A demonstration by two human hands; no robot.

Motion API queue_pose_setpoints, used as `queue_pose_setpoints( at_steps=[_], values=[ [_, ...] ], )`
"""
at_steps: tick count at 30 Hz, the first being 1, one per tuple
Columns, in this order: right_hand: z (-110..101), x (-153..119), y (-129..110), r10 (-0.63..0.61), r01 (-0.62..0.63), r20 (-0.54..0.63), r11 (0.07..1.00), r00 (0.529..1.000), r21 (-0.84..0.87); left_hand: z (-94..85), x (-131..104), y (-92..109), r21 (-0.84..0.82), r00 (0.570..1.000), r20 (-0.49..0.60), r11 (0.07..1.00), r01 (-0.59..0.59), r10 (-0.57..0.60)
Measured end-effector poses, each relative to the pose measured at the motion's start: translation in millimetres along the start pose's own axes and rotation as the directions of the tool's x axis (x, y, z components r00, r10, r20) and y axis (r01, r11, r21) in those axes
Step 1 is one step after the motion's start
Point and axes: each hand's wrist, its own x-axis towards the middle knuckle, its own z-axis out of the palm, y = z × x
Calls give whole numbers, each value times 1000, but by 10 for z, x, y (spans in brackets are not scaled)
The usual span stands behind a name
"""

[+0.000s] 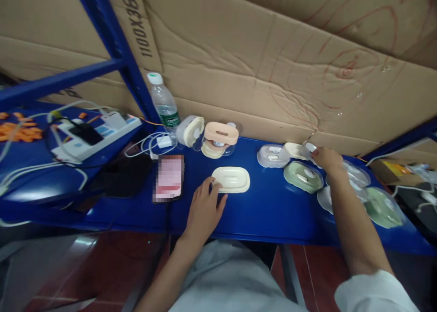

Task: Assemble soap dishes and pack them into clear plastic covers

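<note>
Fingers of the left hand [205, 206] spread loosely at the near left rim of a cream dish [233, 180], thumb apart, while those of the right hand [328, 160] appear to pinch a white disc [309, 148] at the rear of a blue table [262, 212]; how firmly cannot be told. Cream dish lies flat, hollow side up, near the middle. Good work here would seem to call for a light touch on its rim, leaving the hollow clear, and for a straight lift of the disc by its edge, since a sideways drag could knock its neighbours.

Crowding that reach are a second cream dish [290, 149] just beside the disc, a lilac dish [273, 156] and a green dish [302, 177], the last two between the hands. Clear pieces [357, 173] lie partly hidden by the right forearm; cardboard [239, 61] walls off the back. To the left, a phone [168, 177], a bottle [165, 104], a peach piece [221, 132] and looped white cable [145, 143] narrow the space.
</note>
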Motion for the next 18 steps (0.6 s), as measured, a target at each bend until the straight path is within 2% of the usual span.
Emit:
queue_pose_setpoints(
  at_steps=[2,4,5,6,8,10,13,15,16,18],
  values=[
    [-79,-173,-94,-25,27,-78,999,997,24,-13,20,2,-9,1000,4,1000,16,-16],
    [-133,-448,-240,-124,146,-222,986,967,85,-39,60,-8,-12,999,20,999,47,-47],
    [-141,-618,-336,-214,266,-325,956,921,124,-51,84,-21,-13,998,26,998,66,-66],
    [-131,-807,-447,-316,404,-412,903,854,145,-61,108,-40,-14,996,31,996,83,-82],
    [-56,-1209,-705,-498,620,-484,774,720,126,-75,143,-85,-17,993,40,994,108,-107],
    [76,-1585,-975,-664,757,-418,647,620,96,-82,152,-124,-22,991,41,992,126,-125],
    [266,-1933,-1260,-783,848,-349,525,515,73,-94,111,-121,-21,989,8,989,147,-147],
    [305,-1944,-1302,-799,865,-346,495,491,86,-104,62,-59,-16,988,-25,988,151,-152],
    [292,-1874,-1274,-791,860,-351,500,501,102,-109,38,-12,-22,988,-37,989,148,-148],
    [220,-1588,-1136,-744,818,-354,559,566,133,-119,3,95,-51,993,-30,993,109,-111]
  ],
)
